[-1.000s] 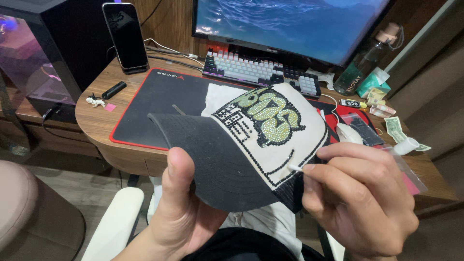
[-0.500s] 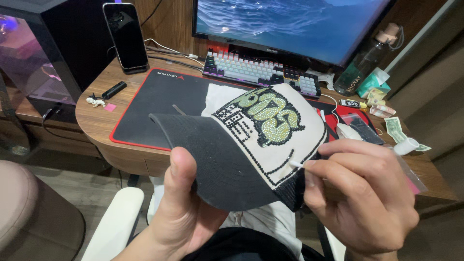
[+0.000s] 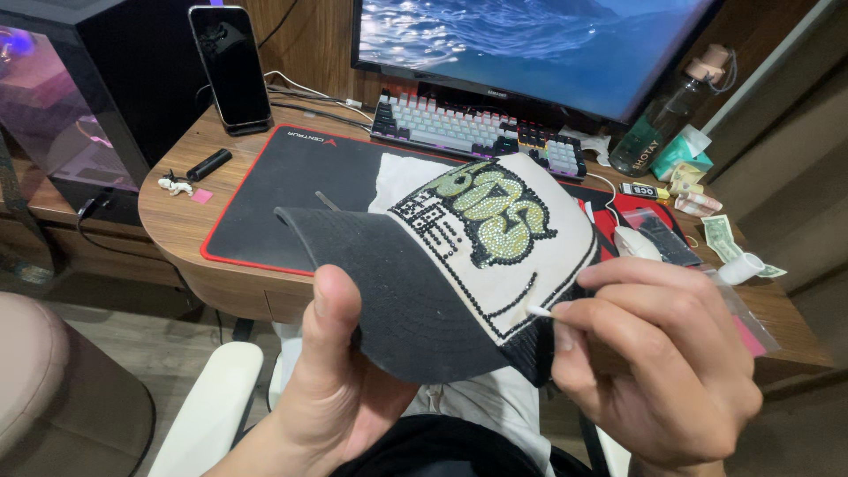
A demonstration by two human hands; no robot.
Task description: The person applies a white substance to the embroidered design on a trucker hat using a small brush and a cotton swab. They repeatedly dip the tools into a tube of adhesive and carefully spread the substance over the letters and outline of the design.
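My left hand [image 3: 331, 380] grips the dark brim of a cap [image 3: 459, 265], thumb on top of the brim. The cap has a cream front panel covered with a green and black rhinestone design and black mesh sides. My right hand [image 3: 658, 362] pinches a thin white-tipped stick [image 3: 541, 312] between thumb and fingers. The stick's tip touches the black rhinestone line at the panel's lower right edge. The stick's rear end is hidden inside my fingers.
A wooden desk [image 3: 177, 221] carries a black mouse pad with red edge [image 3: 291, 190], a keyboard [image 3: 477, 132], a monitor [image 3: 530, 44], a phone on a stand [image 3: 231, 66], a bottle [image 3: 658, 132], banknotes [image 3: 724, 238] and a mouse [image 3: 634, 243]. A computer case [image 3: 79, 97] stands at left. A white chair armrest [image 3: 208, 406] lies below.
My right hand has shifted slightly, keeping the stick tip at the panel's lower right edge. The cap and my left hand stay nearly still.
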